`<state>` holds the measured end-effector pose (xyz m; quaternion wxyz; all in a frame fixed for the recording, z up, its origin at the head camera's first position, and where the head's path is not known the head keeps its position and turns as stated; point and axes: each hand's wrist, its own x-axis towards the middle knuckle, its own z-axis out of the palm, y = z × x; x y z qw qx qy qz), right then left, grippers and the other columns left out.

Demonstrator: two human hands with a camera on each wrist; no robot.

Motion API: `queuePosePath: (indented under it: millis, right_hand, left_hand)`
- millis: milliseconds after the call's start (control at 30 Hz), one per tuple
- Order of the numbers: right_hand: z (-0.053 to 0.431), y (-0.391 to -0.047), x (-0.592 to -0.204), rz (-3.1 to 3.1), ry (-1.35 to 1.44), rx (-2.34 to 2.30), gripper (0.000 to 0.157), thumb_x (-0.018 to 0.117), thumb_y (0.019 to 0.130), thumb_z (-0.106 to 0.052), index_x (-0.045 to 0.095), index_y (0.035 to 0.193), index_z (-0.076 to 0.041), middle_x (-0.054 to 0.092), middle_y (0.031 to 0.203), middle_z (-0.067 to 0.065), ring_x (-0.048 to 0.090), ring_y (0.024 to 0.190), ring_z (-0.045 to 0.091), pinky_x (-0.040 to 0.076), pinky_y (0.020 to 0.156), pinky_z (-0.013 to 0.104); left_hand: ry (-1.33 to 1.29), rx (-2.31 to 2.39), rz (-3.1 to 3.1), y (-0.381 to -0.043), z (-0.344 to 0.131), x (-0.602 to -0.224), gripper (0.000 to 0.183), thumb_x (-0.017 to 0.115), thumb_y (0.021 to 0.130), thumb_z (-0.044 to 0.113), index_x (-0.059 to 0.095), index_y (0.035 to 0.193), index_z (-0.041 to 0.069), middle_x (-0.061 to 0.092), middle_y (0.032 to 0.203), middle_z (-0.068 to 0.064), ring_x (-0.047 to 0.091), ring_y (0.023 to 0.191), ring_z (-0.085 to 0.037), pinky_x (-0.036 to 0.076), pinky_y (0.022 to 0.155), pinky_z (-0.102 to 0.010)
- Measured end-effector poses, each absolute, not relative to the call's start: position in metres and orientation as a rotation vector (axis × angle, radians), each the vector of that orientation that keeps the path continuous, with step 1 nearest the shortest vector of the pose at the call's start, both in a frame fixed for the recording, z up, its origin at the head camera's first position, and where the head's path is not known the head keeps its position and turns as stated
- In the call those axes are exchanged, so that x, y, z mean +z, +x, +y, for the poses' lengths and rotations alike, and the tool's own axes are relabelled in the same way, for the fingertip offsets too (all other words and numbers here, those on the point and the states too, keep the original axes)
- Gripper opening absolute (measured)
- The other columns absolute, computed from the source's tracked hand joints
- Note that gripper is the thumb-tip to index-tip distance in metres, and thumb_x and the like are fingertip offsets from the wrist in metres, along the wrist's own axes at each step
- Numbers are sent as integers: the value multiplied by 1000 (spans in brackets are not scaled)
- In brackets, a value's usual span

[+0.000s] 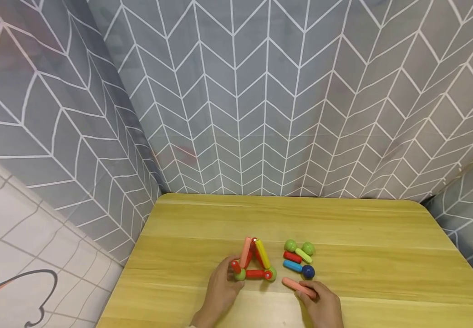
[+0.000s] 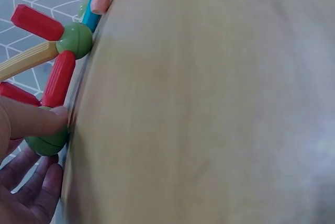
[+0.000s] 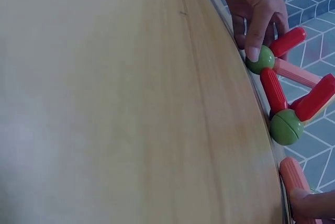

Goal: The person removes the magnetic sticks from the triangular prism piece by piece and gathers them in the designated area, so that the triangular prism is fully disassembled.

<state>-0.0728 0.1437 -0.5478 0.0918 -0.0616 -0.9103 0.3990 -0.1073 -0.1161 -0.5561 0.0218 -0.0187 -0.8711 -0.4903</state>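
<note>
One pink rod (image 1: pixel 290 283) is at the near part of the table (image 1: pixel 383 255), clamped in the fingers of the right hand (image 1: pixel 321 304). The left hand (image 1: pixel 221 286) pinches, between thumb and fingers, a green ball (image 2: pixel 48 139), the near left corner of a frame of rods and balls (image 1: pixel 255 274). Beyond the pink rod lie a blue rod (image 1: pixel 292 266) (a dark blue ball (image 1: pixel 308 272) is at its end), a red rod (image 1: pixel 292 257), a yellow-green rod (image 1: pixel 303 255) and two pale green balls (image 1: pixel 291 246). Farther hangs a grey curtain (image 1: pixel 250 102).
</note>
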Motion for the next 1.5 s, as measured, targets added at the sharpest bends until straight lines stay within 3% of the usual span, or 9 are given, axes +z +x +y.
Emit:
queuePosePath:
  millis: [233,567,700,833,1000,1167,1300,1500]
  right_hand:
    - [144,-77,-556,-2602,4,959,28,91,65,-5,78,87,-17,76,87,-5,69,81,18,57,69,26]
    - [141,-79,-557,-2530,59,882,32,92,60,-2,77,84,-16,75,85,-6,68,80,18,58,70,30]
    - [137,-80,-555,-2435,103,863,34,93,58,0,76,83,-16,75,83,-7,68,79,16,55,71,18]
    - [130,-81,-545,-2388,96,916,29,92,63,-3,77,83,-16,75,82,-10,67,80,11,48,75,9]
    - [115,-84,-524,-2447,29,1177,24,88,73,-9,78,91,-20,75,94,-10,64,90,2,58,76,21]
    - [99,-95,-508,-2438,158,1341,27,85,78,-7,76,99,-20,75,104,-3,68,92,11,62,74,28]
    - [86,-105,-504,-2459,239,1347,28,84,79,-10,75,105,-17,74,105,-1,70,88,17,60,69,23]
    - [71,-118,-504,-2414,367,1325,32,84,78,-6,74,107,-9,72,102,3,70,83,17,59,71,22]
  left_hand:
    - [-52,-1598,-2654,-109,-115,-556,63,85,77,16,58,134,18,69,111,-2,65,95,-14,55,80,-22]
    - [-75,-1648,-2592,-110,-119,-553,53,79,81,5,60,131,9,71,108,-7,69,96,-20,57,79,-21]
    - [-104,-1663,-2601,-110,-121,-551,52,76,83,4,59,132,8,70,112,-9,68,99,-23,57,79,-21]
    - [-116,-1644,-2624,-112,-122,-551,49,72,86,3,59,132,9,70,117,-10,67,99,-20,56,80,-19]
    - [-135,-1630,-2651,-113,-122,-549,45,68,90,3,58,133,10,70,120,-8,64,93,-13,53,78,-20]
    - [-127,-1678,-2665,-113,-124,-549,45,69,91,6,56,134,10,69,119,-8,60,89,-11,50,71,-19]
    - [-110,-1748,-2649,-113,-124,-551,51,75,89,14,55,136,10,68,118,-8,60,89,-13,51,68,-19]
    - [-149,-1710,-2618,-111,-123,-555,56,81,83,19,58,133,10,69,118,-6,63,94,-12,53,77,-20]
